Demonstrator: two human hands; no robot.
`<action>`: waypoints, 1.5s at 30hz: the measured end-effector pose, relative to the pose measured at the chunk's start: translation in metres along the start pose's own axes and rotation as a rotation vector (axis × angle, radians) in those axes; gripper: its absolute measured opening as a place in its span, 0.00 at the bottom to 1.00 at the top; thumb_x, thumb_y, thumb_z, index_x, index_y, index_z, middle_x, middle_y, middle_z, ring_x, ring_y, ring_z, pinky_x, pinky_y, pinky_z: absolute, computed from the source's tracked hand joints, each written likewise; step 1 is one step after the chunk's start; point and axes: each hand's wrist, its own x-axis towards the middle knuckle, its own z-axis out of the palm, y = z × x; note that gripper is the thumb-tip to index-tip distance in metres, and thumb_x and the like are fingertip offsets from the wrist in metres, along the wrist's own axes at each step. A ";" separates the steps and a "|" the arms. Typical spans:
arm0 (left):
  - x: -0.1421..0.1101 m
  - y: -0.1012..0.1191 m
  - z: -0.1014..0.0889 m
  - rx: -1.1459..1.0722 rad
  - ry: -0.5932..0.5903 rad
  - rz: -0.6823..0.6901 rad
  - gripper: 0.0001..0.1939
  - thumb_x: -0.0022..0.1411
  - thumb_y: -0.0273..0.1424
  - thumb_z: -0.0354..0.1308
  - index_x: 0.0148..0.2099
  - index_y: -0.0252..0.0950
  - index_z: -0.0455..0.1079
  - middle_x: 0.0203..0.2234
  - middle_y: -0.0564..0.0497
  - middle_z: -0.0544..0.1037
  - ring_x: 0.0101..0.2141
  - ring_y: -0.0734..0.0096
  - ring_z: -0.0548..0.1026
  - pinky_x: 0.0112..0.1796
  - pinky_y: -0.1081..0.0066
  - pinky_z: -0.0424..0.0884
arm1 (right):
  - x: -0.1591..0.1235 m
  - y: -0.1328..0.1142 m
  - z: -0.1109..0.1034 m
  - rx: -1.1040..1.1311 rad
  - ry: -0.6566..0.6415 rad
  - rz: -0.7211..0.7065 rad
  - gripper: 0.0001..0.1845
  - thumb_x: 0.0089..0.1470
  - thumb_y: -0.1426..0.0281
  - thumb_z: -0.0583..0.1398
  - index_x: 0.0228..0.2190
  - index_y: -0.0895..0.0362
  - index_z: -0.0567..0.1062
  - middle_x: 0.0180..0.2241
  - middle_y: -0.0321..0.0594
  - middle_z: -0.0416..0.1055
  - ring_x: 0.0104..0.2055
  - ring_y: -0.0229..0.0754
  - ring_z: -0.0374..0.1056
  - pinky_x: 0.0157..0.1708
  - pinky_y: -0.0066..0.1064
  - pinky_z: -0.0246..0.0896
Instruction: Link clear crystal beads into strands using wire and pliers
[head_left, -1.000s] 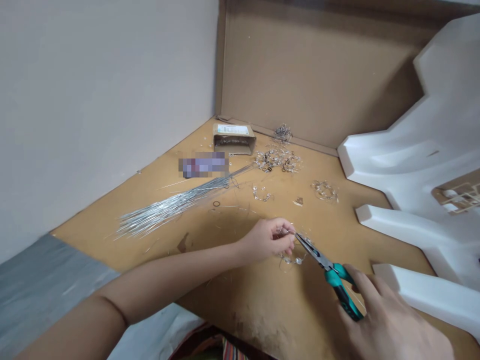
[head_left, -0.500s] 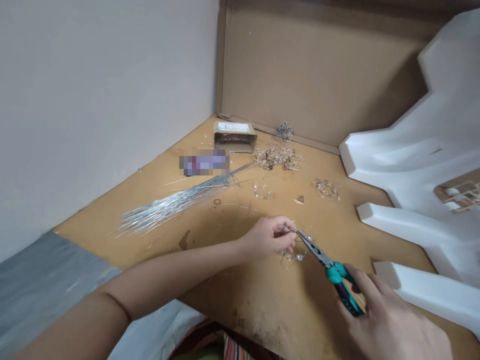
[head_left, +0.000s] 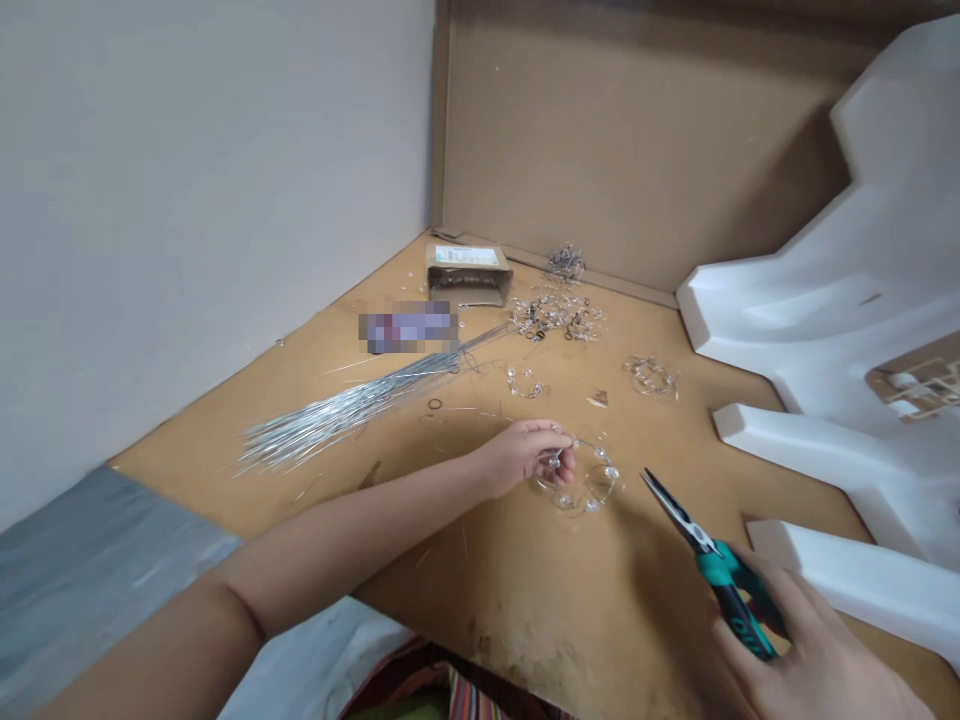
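My left hand (head_left: 527,458) reaches over the brown board (head_left: 465,560) and pinches a small ring of wire strung with clear beads (head_left: 583,478), which hangs from its fingertips to the right. My right hand (head_left: 806,655) at the lower right grips the teal handles of needle-nose pliers (head_left: 705,560). The plier tips point up-left and sit a short way clear of the beaded ring, touching nothing.
A bundle of thin silver wires (head_left: 352,405) lies left of centre. A small cardboard box (head_left: 468,273) and heaps of beaded rings (head_left: 559,315) sit near the upright cardboard wall (head_left: 637,150). More beaded rings (head_left: 651,377) lie right. White foam pieces (head_left: 832,300) fill the right side.
The pliers have let go of the beaded ring and drawn back down-right with my right hand. My left hand has lifted the ring slightly up and left.
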 end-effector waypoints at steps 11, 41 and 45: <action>-0.001 0.003 0.001 -0.088 -0.034 -0.092 0.06 0.51 0.29 0.57 0.28 0.30 0.65 0.19 0.53 0.71 0.19 0.78 0.71 0.23 0.78 0.67 | 0.022 -0.030 0.025 -0.002 0.026 -0.055 0.20 0.52 0.55 0.49 0.40 0.53 0.71 0.34 0.45 0.71 0.39 0.53 0.67 0.28 0.40 0.63; 0.004 -0.011 -0.011 0.975 0.117 0.194 0.12 0.60 0.36 0.48 0.32 0.34 0.68 0.25 0.52 0.71 0.30 0.73 0.70 0.34 0.73 0.66 | 0.090 -0.089 0.035 0.791 0.117 -0.407 0.11 0.53 0.68 0.53 0.31 0.54 0.75 0.29 0.38 0.72 0.31 0.38 0.68 0.32 0.29 0.63; -0.001 -0.008 -0.009 1.431 0.148 0.397 0.14 0.63 0.32 0.43 0.35 0.36 0.70 0.33 0.49 0.69 0.36 0.70 0.68 0.38 0.72 0.64 | 0.084 -0.092 0.043 0.797 0.177 -0.432 0.12 0.54 0.69 0.52 0.33 0.54 0.75 0.30 0.39 0.72 0.31 0.37 0.68 0.32 0.29 0.62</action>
